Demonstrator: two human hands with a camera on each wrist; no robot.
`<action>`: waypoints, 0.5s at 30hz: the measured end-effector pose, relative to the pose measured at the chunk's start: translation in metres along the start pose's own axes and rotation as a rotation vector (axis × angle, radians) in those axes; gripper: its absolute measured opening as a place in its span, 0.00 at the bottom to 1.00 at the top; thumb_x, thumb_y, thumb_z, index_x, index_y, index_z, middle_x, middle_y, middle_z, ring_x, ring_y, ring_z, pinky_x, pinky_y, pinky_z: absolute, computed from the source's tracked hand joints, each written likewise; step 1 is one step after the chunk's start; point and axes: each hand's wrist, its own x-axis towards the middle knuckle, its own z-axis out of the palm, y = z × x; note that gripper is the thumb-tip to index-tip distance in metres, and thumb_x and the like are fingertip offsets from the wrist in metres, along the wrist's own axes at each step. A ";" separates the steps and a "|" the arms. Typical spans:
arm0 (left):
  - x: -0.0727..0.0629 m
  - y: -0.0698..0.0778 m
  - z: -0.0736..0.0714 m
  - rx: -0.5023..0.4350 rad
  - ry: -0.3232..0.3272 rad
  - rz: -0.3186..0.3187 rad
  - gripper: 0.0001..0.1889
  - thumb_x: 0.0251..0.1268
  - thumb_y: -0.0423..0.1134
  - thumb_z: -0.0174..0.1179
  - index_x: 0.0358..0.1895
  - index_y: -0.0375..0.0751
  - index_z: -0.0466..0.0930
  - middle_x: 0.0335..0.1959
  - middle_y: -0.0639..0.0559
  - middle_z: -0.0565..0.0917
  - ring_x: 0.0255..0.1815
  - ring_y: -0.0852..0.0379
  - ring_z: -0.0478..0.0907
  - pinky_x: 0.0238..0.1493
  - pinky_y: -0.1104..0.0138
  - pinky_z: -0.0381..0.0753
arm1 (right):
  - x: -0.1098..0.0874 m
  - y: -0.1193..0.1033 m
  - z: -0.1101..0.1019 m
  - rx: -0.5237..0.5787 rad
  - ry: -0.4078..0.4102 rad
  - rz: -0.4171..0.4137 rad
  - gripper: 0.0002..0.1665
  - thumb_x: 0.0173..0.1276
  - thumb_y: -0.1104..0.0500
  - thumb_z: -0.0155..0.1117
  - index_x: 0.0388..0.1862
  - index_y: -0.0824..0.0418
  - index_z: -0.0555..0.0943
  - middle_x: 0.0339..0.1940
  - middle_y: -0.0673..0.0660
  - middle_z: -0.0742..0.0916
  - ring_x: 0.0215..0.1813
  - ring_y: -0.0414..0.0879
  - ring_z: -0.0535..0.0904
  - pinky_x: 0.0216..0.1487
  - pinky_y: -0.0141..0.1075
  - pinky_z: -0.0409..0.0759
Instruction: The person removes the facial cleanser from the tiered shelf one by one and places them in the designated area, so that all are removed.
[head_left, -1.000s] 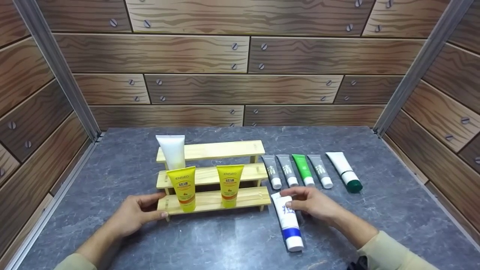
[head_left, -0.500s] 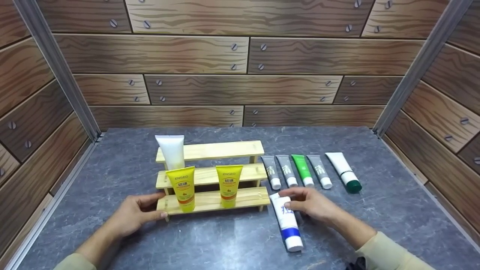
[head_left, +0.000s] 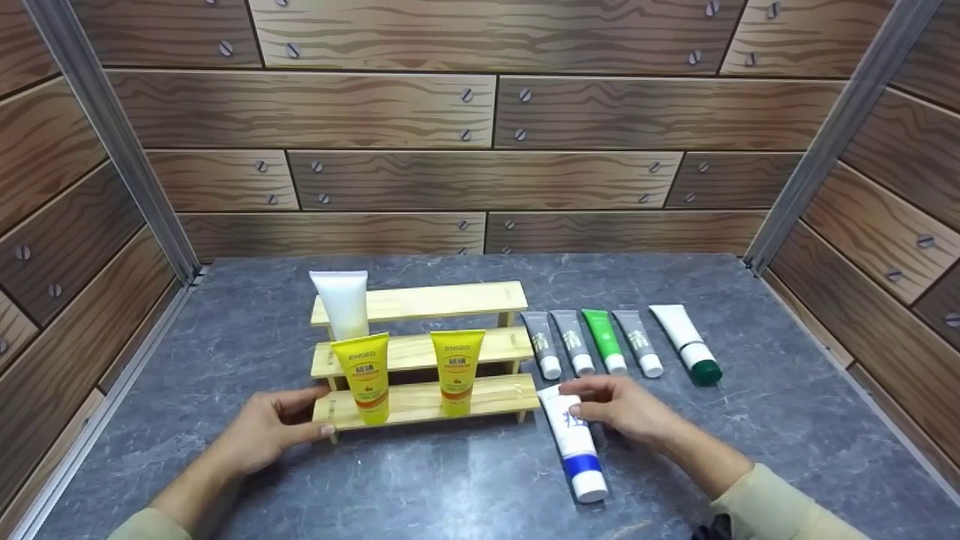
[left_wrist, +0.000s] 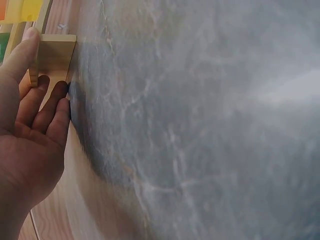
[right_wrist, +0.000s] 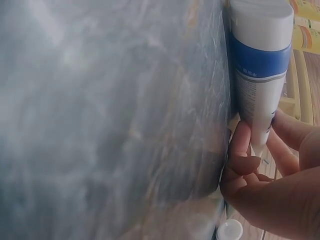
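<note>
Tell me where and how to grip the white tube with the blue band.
Best pinch the white tube with the blue band near its flat end, coming from the right. It should grip easily there: the body thins away from the white cap. The three-step wooden rack stands close on its left; the right hand pinches from the right.

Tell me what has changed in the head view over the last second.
Nothing visibly moved, and nothing was taken hold of or let go. The left hand still grips the left end of the wooden rack, and the right hand still holds the blue-banded tube near its flat end. The yellow tubes and green tube stayed put.
</note>
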 end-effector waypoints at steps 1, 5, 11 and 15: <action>0.000 0.000 0.000 0.002 0.000 -0.001 0.37 0.61 0.40 0.79 0.70 0.26 0.75 0.64 0.32 0.83 0.63 0.41 0.83 0.55 0.73 0.83 | 0.000 0.000 0.000 -0.009 0.005 0.001 0.25 0.74 0.62 0.71 0.66 0.71 0.81 0.62 0.68 0.86 0.58 0.53 0.83 0.56 0.36 0.83; 0.000 0.000 0.000 0.017 0.005 -0.008 0.37 0.61 0.41 0.79 0.70 0.27 0.76 0.64 0.32 0.83 0.62 0.42 0.84 0.56 0.72 0.83 | -0.003 0.001 -0.001 -0.031 0.015 0.005 0.25 0.74 0.61 0.71 0.66 0.70 0.82 0.63 0.69 0.86 0.62 0.59 0.82 0.57 0.38 0.83; -0.001 0.000 0.001 0.037 0.015 -0.016 0.37 0.60 0.41 0.80 0.70 0.29 0.77 0.64 0.33 0.83 0.62 0.42 0.84 0.58 0.68 0.84 | -0.004 0.000 -0.004 -0.042 0.009 0.014 0.27 0.73 0.59 0.73 0.66 0.70 0.82 0.62 0.68 0.86 0.63 0.60 0.82 0.57 0.37 0.84; -0.001 0.001 0.000 0.034 0.013 -0.013 0.37 0.60 0.41 0.80 0.70 0.29 0.76 0.64 0.33 0.83 0.62 0.42 0.83 0.58 0.68 0.84 | -0.005 0.000 -0.005 -0.048 0.005 0.008 0.28 0.72 0.59 0.75 0.67 0.70 0.81 0.62 0.69 0.86 0.63 0.62 0.82 0.58 0.39 0.85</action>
